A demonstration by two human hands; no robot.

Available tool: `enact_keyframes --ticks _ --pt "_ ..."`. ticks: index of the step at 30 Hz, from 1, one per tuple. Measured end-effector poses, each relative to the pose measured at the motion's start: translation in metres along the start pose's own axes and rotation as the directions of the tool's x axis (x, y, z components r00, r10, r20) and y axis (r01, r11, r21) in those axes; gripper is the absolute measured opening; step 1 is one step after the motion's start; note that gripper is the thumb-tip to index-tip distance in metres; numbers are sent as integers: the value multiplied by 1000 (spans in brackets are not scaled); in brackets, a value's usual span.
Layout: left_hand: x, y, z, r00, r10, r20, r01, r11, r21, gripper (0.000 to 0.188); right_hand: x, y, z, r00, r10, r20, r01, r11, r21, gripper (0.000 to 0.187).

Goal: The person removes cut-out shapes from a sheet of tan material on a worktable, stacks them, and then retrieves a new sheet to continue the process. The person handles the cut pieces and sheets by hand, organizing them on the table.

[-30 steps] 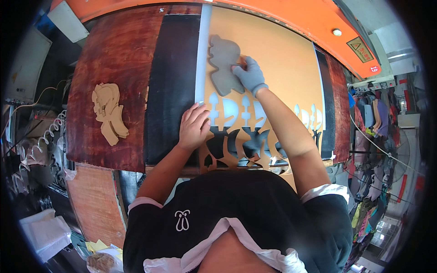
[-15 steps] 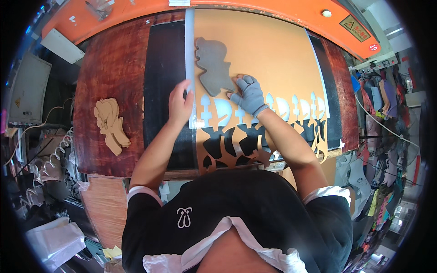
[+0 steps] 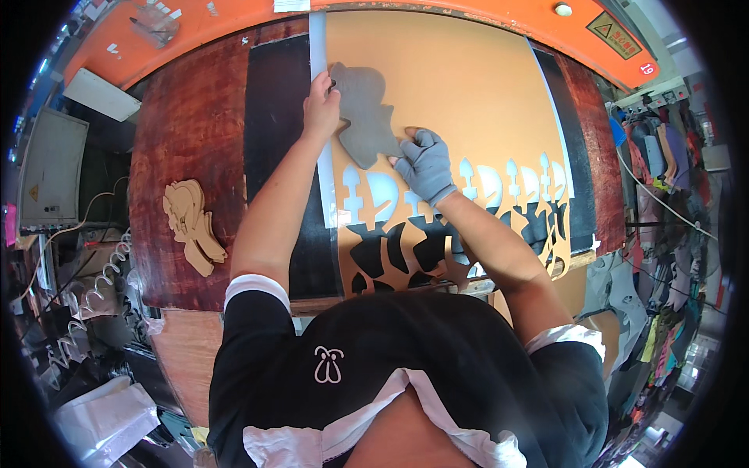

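- At the bottom centre, the person's black shirt [image 3: 382, 327], trimmed in white.
- Just above it, the near part of a tan sheet [image 3: 468, 86], full of cut-out holes; its far part is whole.
- At the left, tan pieces [image 3: 191, 222] piled on a reddish table [image 3: 187, 117].
- Mid-frame, the right hand [image 3: 425, 168] in a grey glove, fingers half curled beside the lower right tip of a grey block [image 3: 365, 117]; contact cannot be told.
- Upper centre-left, the block, flat on the sheet.
- At its upper left edge, the bare left hand [image 3: 321, 109], fingers slightly bent; whether it grips cannot be told.
- Along the top, an orange beam [image 3: 437, 11].
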State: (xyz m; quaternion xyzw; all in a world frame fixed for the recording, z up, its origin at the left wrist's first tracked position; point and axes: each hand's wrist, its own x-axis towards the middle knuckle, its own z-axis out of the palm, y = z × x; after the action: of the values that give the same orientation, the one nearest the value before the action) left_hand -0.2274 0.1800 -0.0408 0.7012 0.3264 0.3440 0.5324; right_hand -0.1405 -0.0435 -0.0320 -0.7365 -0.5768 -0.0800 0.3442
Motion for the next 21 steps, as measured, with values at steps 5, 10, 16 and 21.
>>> enact_keyframes --ticks 5,10,16,21 --pt "-1 -5 3 1000 -27 -8 25 988 -152 47 1 3 0 999 -26 -35 26 1000 5 29" --pt "0 -7 4 1000 13 15 -11 988 -156 48 1 4 0 1000 -17 -15 18 999 45 29" --pt "-8 -3 2 996 85 -14 -83 988 134 46 1 2 -2 999 -44 -24 44 999 -6 30" --pt "-9 -11 5 969 246 -5 -238 944 226 41 3 -4 -10 998 47 47 -48 999 13 34"
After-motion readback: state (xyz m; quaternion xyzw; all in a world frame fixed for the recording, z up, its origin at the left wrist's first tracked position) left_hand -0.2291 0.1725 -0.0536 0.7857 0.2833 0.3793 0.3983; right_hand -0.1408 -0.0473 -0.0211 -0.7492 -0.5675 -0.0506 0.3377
